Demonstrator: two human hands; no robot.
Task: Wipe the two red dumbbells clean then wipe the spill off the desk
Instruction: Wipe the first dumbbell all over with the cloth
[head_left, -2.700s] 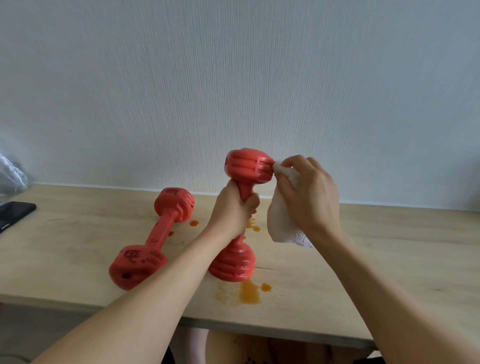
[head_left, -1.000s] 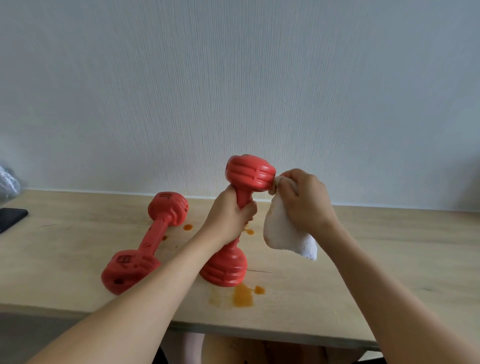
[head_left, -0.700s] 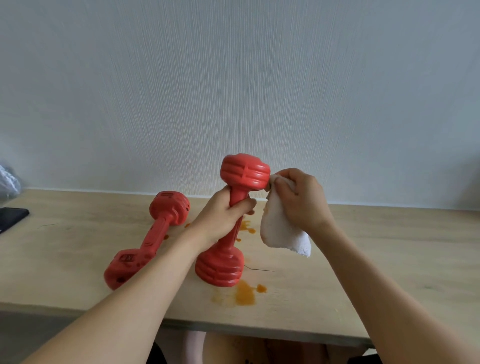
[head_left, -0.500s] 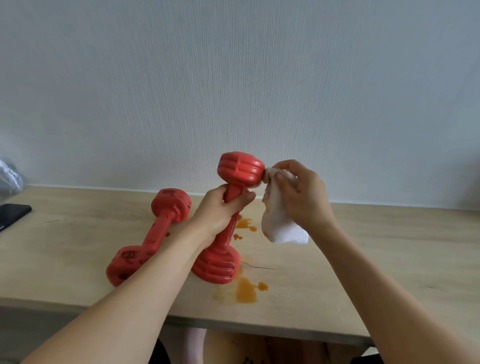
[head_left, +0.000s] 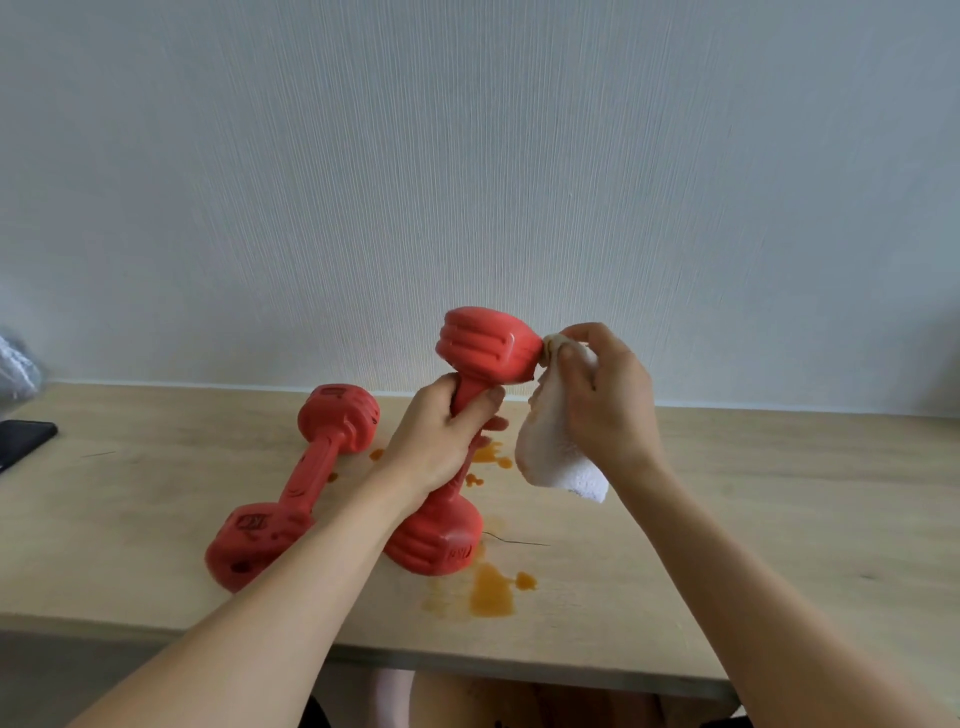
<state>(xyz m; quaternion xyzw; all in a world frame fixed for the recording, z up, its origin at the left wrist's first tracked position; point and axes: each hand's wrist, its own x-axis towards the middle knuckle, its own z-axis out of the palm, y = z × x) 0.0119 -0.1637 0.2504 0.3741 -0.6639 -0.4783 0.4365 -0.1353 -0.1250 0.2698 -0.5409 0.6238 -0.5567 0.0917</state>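
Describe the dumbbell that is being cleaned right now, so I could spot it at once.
On the pale wooden desk by the white wall are two red dumbbells. It is the tilted dumbbell, propped on its lower end, with a white cloth at its top end. The other dumbbell lies flat, untouched.

Wooden desk (head_left: 779, 493) bears 2 dumbbells (head_left: 291, 499), orange spill (head_left: 491, 595), phone (head_left: 23, 439).

Bystanders at the left edge

A black phone (head_left: 23, 441) lies flat on the table's far-left part; behind it a crumpled clear plastic bag (head_left: 15, 371) sits against the pale textured wall (head_left: 467, 156).
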